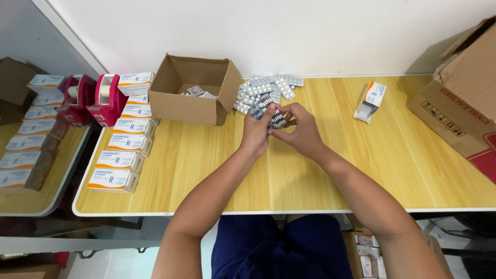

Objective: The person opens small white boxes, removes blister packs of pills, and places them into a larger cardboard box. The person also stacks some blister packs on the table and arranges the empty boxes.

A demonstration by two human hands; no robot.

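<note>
Silver blister strips [269, 112] stacked, gripped between left hand [255, 133] and right hand [302, 132], long axis running away from body; loose pile [266, 89] just beyond fingertips

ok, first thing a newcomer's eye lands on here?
Both hands, left hand and right hand, meet mid-table in a shared grip on a stack of blister packs, with a loose pile of blister packs just behind. Next, the open cardboard box to the left, and the row of medicine cartons along the table's left edge.
</note>
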